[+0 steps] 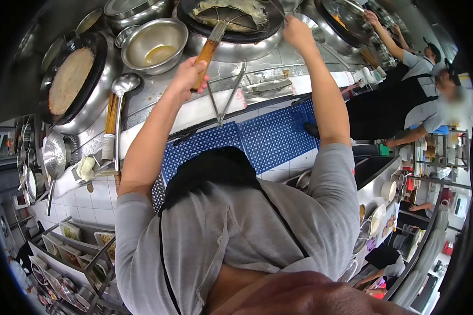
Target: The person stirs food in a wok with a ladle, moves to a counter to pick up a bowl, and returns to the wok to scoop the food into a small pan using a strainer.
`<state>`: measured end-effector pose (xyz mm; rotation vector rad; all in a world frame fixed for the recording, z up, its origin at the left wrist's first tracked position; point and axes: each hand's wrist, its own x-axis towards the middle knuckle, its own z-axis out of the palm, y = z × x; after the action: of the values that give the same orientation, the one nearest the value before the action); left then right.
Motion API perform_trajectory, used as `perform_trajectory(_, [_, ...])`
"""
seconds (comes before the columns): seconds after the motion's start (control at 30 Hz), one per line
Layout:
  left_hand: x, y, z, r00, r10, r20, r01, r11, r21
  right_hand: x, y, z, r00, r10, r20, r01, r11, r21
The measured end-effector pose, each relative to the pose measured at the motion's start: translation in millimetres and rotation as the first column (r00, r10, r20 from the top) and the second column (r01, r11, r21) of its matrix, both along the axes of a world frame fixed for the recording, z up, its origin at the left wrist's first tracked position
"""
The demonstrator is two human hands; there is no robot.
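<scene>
My left hand (186,79) is closed around the wooden handle (206,60) of a tool whose wire end reaches over the black wok (273,29) at the top centre. Inside that wok lies a pale, thin sheet of food (242,8), with part of the tool over it. To the right of the wok, my right hand (298,32) is closed on a thin metal handle that runs up along the wok's edge; its far end is hard to make out. Metal tongs (225,107) rest open on the counter edge between my arms.
A second wok (99,58) at left holds a round, browned pancake (71,79). Beside it are a steel bowl (180,39) with yellowish liquid and a ladle (125,83). A skimmer (54,155) sits lower left. At right, people in aprons stand near a third wok (347,23).
</scene>
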<state>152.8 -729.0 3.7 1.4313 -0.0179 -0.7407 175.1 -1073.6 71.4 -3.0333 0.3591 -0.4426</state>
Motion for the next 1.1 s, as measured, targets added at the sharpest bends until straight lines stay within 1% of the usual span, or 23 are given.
perform_trajectory(0.07, [8, 16, 1, 1.0, -0.021, 0.019, 0.021, 1.0, 0.005, -10, -2, 6, 0.998, -0.064, 0.008, 0.064, 0.998, 0.007])
perform_trajectory(0.17, [22, 28, 7, 0.999, -0.046, 0.026, 0.046, 0.999, 0.007, -18, -4, 5, 0.984, -0.154, 0.088, 0.157, 0.987, -0.019])
perform_trajectory(0.3, [30, 26, -7, 0.997, -0.068, 0.036, 0.067, 0.997, 0.025, -26, 9, 8, 0.966, -0.238, 0.098, 0.232, 0.97, 0.066])
perform_trajectory(0.33, [27, 25, -10, 0.998, -0.058, 0.034, 0.058, 0.998, 0.025, -21, 7, 0, 0.942, -0.274, 0.194, 0.256, 0.96, 0.111])
perform_trajectory(0.43, [18, 24, -8, 0.999, -0.033, 0.016, 0.033, 0.999, 0.017, -11, 12, 4, 0.945, -0.327, -0.025, 0.321, 0.905, 0.281])
perform_trajectory(0.47, [14, 22, -4, 1.0, -0.024, 0.005, 0.024, 0.999, 0.023, -10, 16, 7, 0.928, -0.36, -0.099, 0.372, 0.874, 0.313])
perform_trajectory(0.5, [13, 19, 3, 1.0, -0.016, 0.006, 0.016, 0.999, 0.029, -1, 6, 2, 0.928, -0.348, -0.133, 0.364, 0.768, 0.527])
perform_trajectory(0.53, [12, 16, 6, 1.0, -0.002, 0.009, 0.002, 0.999, 0.032, 4, -7, -15, 0.929, -0.328, -0.171, 0.347, 0.609, 0.713])
perform_trajectory(0.57, [6, 15, 8, 1.0, -0.003, 0.001, 0.003, 0.999, 0.037, 8, -17, -32, 0.929, -0.299, -0.218, 0.33, 0.404, 0.853])
perform_trajectory(0.67, [4, 10, 16, 1.0, 0.009, -0.016, -0.008, 0.999, 0.052, 8, -17, -42, 0.937, -0.196, -0.29, 0.306, 0.053, 0.951])
perform_trajectory(0.77, [-2, 6, 17, 0.999, 0.03, -0.044, -0.028, 0.999, 0.046, 33, -40, -70, 0.981, -0.046, -0.189, 0.181, -0.139, 0.974])
perform_trajectory(0.8, [-3, 4, 17, 0.998, 0.035, -0.042, -0.033, 0.999, 0.041, 33, -36, -65, 0.991, -0.032, -0.131, 0.125, -0.146, 0.981])
perform_trajectory(0.9, [-6, 6, 14, 0.999, 0.032, -0.037, -0.031, 0.999, 0.025, 36, -30, -52, 0.997, -0.032, -0.077, 0.074, -0.088, 0.993])
perform_trajectory(0.93, [-6, 6, 11, 0.999, 0.025, -0.037, -0.025, 1.0, 0.011, 34, -27, -49, 0.998, -0.047, -0.034, 0.035, 0.017, 0.999])
perform_trajectory(1.0, [-2, 6, 7, 0.999, 0.018, -0.037, -0.018, 1.0, -0.012, 26, -9, -29, 0.998, -0.054, -0.014, 0.025, 0.204, 0.979])
perform_trajectory(1.1, [-3, 8, 1, 0.998, 0.029, -0.051, -0.03, 0.999, -0.024, 25, 19, -7, 1.0, -0.022, 0.02, -0.007, 0.497, 0.868])
